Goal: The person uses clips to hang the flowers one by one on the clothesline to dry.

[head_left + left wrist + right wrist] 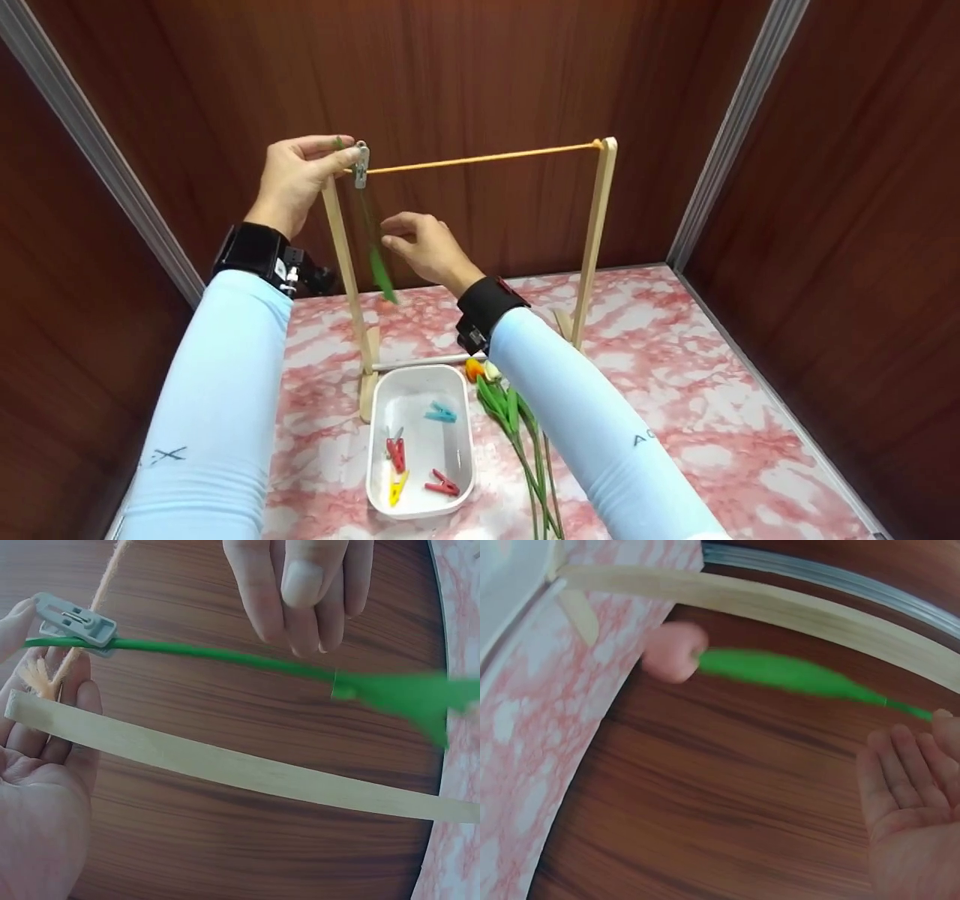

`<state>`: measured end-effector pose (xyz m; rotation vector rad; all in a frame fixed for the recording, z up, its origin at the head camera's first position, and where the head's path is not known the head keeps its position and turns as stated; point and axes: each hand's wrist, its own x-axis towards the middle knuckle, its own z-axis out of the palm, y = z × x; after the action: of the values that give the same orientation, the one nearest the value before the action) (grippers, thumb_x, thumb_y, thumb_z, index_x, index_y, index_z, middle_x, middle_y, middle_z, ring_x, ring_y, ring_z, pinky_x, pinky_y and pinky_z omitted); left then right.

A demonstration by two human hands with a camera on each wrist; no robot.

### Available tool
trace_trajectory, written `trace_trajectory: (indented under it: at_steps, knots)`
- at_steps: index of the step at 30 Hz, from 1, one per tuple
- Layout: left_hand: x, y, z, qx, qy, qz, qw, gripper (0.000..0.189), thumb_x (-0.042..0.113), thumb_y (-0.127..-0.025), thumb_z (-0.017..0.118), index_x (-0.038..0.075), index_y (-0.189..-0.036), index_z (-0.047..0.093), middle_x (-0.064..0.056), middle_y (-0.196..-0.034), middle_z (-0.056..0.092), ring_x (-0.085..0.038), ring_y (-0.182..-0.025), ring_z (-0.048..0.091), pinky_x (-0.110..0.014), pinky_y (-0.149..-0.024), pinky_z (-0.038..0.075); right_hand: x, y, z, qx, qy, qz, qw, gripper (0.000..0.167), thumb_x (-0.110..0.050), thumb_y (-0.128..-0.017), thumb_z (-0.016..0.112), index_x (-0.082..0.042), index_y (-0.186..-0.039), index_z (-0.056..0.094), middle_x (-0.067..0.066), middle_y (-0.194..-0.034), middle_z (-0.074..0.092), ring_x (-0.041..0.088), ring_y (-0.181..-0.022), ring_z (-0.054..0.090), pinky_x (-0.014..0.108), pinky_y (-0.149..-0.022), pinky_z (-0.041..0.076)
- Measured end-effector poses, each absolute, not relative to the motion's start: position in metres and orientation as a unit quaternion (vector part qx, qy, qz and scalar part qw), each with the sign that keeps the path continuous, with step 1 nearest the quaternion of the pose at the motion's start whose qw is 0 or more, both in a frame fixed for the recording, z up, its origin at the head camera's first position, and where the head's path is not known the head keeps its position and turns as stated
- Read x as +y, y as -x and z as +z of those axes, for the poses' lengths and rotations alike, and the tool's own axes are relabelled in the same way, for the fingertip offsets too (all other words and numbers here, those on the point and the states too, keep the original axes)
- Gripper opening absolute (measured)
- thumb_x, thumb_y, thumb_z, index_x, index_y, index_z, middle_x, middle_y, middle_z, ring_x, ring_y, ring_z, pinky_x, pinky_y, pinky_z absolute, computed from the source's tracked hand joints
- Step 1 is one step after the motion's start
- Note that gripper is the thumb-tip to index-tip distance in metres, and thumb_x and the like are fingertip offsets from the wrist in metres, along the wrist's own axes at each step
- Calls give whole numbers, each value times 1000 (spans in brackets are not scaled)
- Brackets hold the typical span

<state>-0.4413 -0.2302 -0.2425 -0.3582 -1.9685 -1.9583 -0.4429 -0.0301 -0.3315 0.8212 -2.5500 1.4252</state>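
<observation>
A grey clothespin (pixel 361 165) sits at the left end of an orange cord (pixel 480 158), clipped over a green stem (pixel 202 652). My left hand (pixel 296 176) pinches the clothespin's upper end between thumb and fingers. The stem belongs to a pink artificial tulip (pixel 673 652) that hangs head down, its green leaf (pixel 381 276) below the cord. Just right of the stem, my right hand (pixel 426 246) holds nothing; its fingers are relaxed. In the left wrist view, the right fingertips (pixel 304 585) are apart from the stem.
Wooden posts (pixel 596 240) hold up the cord. A white tub (pixel 375 420) below contains blue, red and yellow clothespins. More artificial tulips (pixel 517 420), with orange and white heads, lie beside it on the pink marbled table (pixel 675 360). Brown wood-grain panels (pixel 495 75) stand behind and at both sides.
</observation>
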Motion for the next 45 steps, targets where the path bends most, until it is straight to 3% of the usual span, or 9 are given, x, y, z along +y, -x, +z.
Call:
trace_trajectory:
  at_steps: [6, 14, 17, 24, 30, 33, 37, 40, 45]
  knots:
    - [-233, 436, -242, -700, 109, -681, 188, 27, 16, -91, 86, 3, -114, 81, 0, -105, 78, -16, -106, 67, -28, -92, 50, -15, 439, -334, -837, -278, 469, 51, 30, -17, -107, 66, -4, -134, 68, 9, -134, 69, 19, -118, 66, 25, -98, 53]
    - [-239, 428, -242, -621, 109, -749, 204, 20, 14, -95, 81, -2, -107, 80, -7, -95, 79, -17, -95, 71, -26, -91, 55, 9, 437, -341, -836, -280, 467, 66, 29, -19, -108, 65, -3, -131, 69, 9, -130, 70, 20, -118, 65, 29, -99, 53]
    - [-245, 422, -245, -608, 102, -761, 202, 18, 15, -98, 78, -1, -106, 79, -10, -99, 79, -19, -97, 73, -30, -93, 57, 20, 435, -344, -834, -280, 469, 76, 27, -19, -107, 65, -3, -129, 70, 9, -128, 71, 20, -117, 65, 30, -98, 53]
    - [-264, 411, -262, -620, 79, -747, 225, 13, 17, -103, 71, 6, -107, 78, -8, -101, 78, -19, -93, 73, -26, -89, 57, 50, 428, -348, -828, -271, 481, 96, 24, -18, -107, 66, -4, -126, 72, 8, -125, 72, 19, -114, 66, 33, -98, 52]
    - [-271, 394, -283, -751, 0, -570, 333, 32, 26, -107, 62, 5, -127, 74, -9, -119, 76, -15, -105, 68, -22, -93, 50, 77, 419, -347, -829, -273, 474, 117, 24, -18, -108, 64, -3, -125, 72, 9, -124, 73, 20, -114, 67, 35, -99, 53]
    - [-267, 383, -292, -780, -22, -486, 395, 35, 22, -106, 60, 4, -134, 71, -10, -127, 73, -17, -114, 66, -21, -97, 47, 92, 417, -347, -831, -276, 464, 134, 22, -14, -107, 64, -2, -123, 72, 11, -122, 73, 22, -113, 68, 35, -100, 53]
    - [-254, 365, -307, -777, 23, -409, 478, 28, 6, -100, 63, 0, -126, 71, -14, -123, 71, -30, -118, 61, -32, -104, 45, 112, 408, -352, -846, -281, 428, 151, 20, -7, -105, 64, 1, -121, 72, 15, -122, 73, 26, -114, 69, 39, -103, 53]
    - [-241, 346, -321, -788, 89, -336, 508, 19, 0, -95, 64, -2, -112, 72, -16, -113, 70, -37, -111, 56, -44, -103, 41, 125, 396, -363, -861, -286, 393, 149, 21, -5, -103, 65, 1, -122, 72, 15, -123, 73, 28, -116, 68, 40, -104, 53]
    - [-212, 311, -359, -833, 207, -278, 431, 8, -6, -88, 71, -2, -94, 74, -17, -91, 70, -39, -93, 57, -50, -90, 44, 146, 374, -399, -872, -301, 361, 135, 21, -5, -101, 67, -1, -120, 74, 15, -120, 73, 30, -114, 68, 44, -102, 54]
